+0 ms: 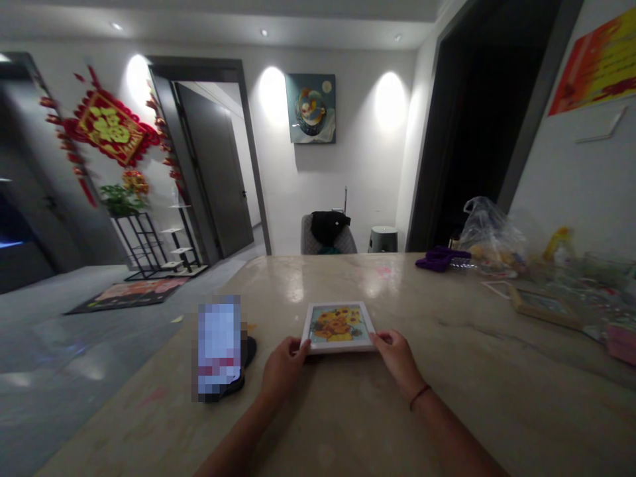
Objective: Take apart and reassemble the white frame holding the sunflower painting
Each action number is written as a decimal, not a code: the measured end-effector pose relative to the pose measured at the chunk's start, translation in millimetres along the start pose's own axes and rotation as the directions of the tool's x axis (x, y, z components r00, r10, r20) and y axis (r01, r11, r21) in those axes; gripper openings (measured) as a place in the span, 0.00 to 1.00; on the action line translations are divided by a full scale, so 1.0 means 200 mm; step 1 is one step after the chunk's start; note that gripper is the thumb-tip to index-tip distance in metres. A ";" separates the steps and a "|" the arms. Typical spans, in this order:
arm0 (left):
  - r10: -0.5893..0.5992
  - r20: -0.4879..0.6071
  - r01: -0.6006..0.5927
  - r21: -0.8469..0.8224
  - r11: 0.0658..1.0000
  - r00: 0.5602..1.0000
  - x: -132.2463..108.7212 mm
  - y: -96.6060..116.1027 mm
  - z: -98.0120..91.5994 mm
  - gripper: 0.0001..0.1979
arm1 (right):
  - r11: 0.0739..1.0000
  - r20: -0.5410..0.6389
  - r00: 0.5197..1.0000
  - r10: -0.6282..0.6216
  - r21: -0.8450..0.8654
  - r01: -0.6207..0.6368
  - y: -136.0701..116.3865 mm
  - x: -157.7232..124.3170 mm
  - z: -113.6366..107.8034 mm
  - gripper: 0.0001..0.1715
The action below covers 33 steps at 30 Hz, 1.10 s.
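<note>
From where I stand, the person's left hand [284, 368] and right hand [395, 358] are well apart, one on each side of a small white picture frame [338, 311] showing yellow sunflowers. Both hands are clamped lightly on its side edges, with the fingers curling over the rim. The frame sits between them, low on the pale stone surface [477, 377], and is turned to face the person. Holding it only by the sides seems to keep the picture uncovered and the frame square to the body.

Just beyond the left hand lies a pixelated, unreadable object [218, 348] on a dark pad [247, 351], set aside from the working spot. Farther off past the right hand, purple-handled scissors [441, 258] lie near a crumpled plastic bag [491, 235]. Closer to that hand, a wooden frame [544, 308] rests among scattered craft bits, apparently kept together at that end of the surface, leaving the space around the hands free. A dark cord bracelet [420, 396] circles the right wrist.
</note>
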<state>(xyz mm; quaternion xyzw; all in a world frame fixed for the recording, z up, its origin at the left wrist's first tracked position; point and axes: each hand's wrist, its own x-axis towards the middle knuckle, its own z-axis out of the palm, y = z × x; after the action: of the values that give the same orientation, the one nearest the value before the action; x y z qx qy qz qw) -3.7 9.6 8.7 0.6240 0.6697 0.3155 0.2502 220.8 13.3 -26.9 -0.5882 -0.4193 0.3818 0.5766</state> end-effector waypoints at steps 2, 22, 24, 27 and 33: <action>-0.048 0.039 0.053 -0.144 0.988 0.998 0.01 0.00 -0.02 0.18 | 0.977 0.071 0.991 0.113 0.175 -0.124 -0.02 -0.01 0.00 0.14; 0.551 -0.063 -0.545 0.092 0.834 0.832 -0.10 0.03 0.09 0.14 | 0.758 0.533 0.845 -0.052 0.572 -0.314 -0.23 -0.15 0.03 0.23; 0.467 -0.119 -0.476 -0.057 0.878 0.876 -0.11 0.05 0.07 0.13 | 0.747 0.532 0.847 -0.004 0.564 -0.352 -0.21 -0.13 0.02 0.25; 0.325 -0.160 -0.360 -0.304 0.882 0.932 -0.11 0.09 0.04 0.13 | 0.765 0.498 0.860 0.108 0.511 -0.392 -0.16 -0.10 0.02 0.22; 0.191 -0.117 -0.222 -0.607 0.763 0.975 -0.11 0.14 0.00 0.17 | 0.833 0.508 0.816 0.276 0.297 -0.467 -0.09 -0.10 0.04 0.19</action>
<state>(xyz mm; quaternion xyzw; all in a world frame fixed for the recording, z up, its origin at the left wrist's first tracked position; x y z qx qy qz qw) 17.3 -11.1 28.1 0.5701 0.4632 0.5570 0.3876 204.9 -2.3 -10.6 -0.4229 -0.3244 0.6921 0.4867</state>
